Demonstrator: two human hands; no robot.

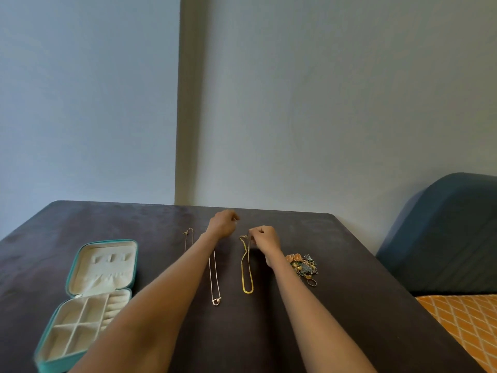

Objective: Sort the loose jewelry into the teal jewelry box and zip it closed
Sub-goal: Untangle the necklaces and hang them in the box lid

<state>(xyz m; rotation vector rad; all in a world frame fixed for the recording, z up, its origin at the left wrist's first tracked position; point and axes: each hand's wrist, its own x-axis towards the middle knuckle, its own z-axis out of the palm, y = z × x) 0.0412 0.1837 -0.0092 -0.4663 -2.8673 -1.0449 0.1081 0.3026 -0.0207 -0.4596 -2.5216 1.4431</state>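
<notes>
The teal jewelry box (70, 267) lies open at the table's left, its cream compartments bare. Three necklaces stretch lengthwise on the dark table: a thin chain (188, 238) at the left, a rose-gold chain with a ring pendant (216, 289) in the middle, and a flat gold chain (247, 275) at the right. My left hand (222, 224) is closed near the far end of the rose-gold chain. My right hand (265, 238) pinches the top end of the gold chain. A tangled pile of earrings and rings (304, 266) sits right of my right wrist.
The dark table (336, 305) ends against a grey wall at the back. A blue upholstered chair (443, 232) stands to the right, with an orange patterned cloth (468, 324) below it.
</notes>
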